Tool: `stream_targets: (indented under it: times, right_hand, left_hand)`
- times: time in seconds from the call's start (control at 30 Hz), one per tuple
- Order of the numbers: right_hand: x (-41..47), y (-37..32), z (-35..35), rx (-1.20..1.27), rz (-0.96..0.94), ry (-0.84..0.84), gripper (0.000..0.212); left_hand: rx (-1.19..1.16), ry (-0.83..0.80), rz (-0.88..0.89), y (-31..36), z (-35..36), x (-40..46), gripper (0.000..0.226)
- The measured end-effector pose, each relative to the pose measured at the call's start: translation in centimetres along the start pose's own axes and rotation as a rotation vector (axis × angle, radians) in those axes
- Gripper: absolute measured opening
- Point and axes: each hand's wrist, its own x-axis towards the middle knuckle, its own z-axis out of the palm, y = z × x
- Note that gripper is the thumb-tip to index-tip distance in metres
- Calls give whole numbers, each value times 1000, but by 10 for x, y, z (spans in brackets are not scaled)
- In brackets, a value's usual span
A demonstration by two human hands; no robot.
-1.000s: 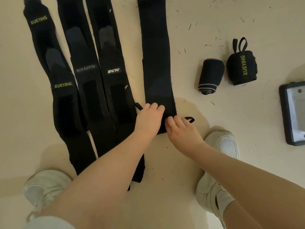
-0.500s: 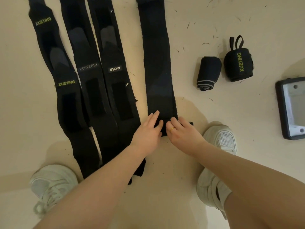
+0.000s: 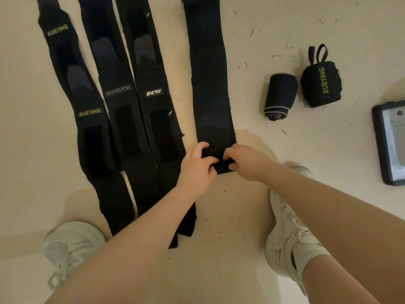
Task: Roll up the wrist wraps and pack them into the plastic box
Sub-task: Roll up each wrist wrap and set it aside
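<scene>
- done so far, as it looks: two rolled wraps lie on the floor to the far right, a grey-striped roll (image 3: 279,96) and just beside it a xueying roll (image 3: 321,85); neither is packed yet.
- in hand: the plain black wrap (image 3: 210,84), rightmost of the flat ones; left hand (image 3: 197,167) and right hand (image 3: 246,161) both pinch its near end with curled fingers, starting the first turn.
- left: the flat xueying wrap (image 3: 87,119), bokeersi wrap (image 3: 122,119) and incyo wrap (image 3: 157,119) lie side by side at left, unrolled.
- the plastic box (image 3: 392,143) sits at the right edge, only partly visible.
</scene>
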Motion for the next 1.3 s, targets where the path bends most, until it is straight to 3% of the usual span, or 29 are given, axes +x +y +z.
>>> stream_targets:
  times: [0.17, 0.33, 0.47, 0.6, 0.67, 0.77, 0.87, 1.0, 1.1, 1.23, 1.3]
  right_hand:
    - [-9, 5, 18, -53, -9, 122, 35]
    - [-9, 4, 16, 185, 23, 209, 34]
    - [-6, 8, 14, 313, 38, 184, 21]
    - [3, 15, 10, 353, 166, 177, 25]
    - [9, 16, 6, 358, 249, 253, 24]
    - [8, 7, 4, 16, 141, 391, 23]
    - [0, 6, 13, -278, -42, 416, 36]
    - [-3, 13, 23, -525, -47, 437, 48]
    - [1, 9, 16, -366, -15, 387, 51]
    - [10, 16, 0, 76, 57, 368, 43]
    - [14, 19, -7, 240, 91, 358, 32]
  left_hand:
    - [-235, 93, -181, 11, 12, -9, 31]
    - [-87, 27, -108, 12, 5, -5, 35]
    - [53, -73, -59, 14, 3, -2, 43]
    - [243, -16, 22, 12, 5, 2, 52]
    - [284, 41, 39, 11, 2, 9, 54]
    - [166, 34, 9, 13, -4, 18, 48]
    - [10, 30, -86, 13, -10, 23, 40]
    - [-106, 85, -251, 20, -21, 36, 36]
    - [-131, 141, -302, 23, -24, 41, 26]
    - [-38, 184, -40, 18, -23, 36, 35]
    - [-67, 159, -1, 13, -21, 32, 43]
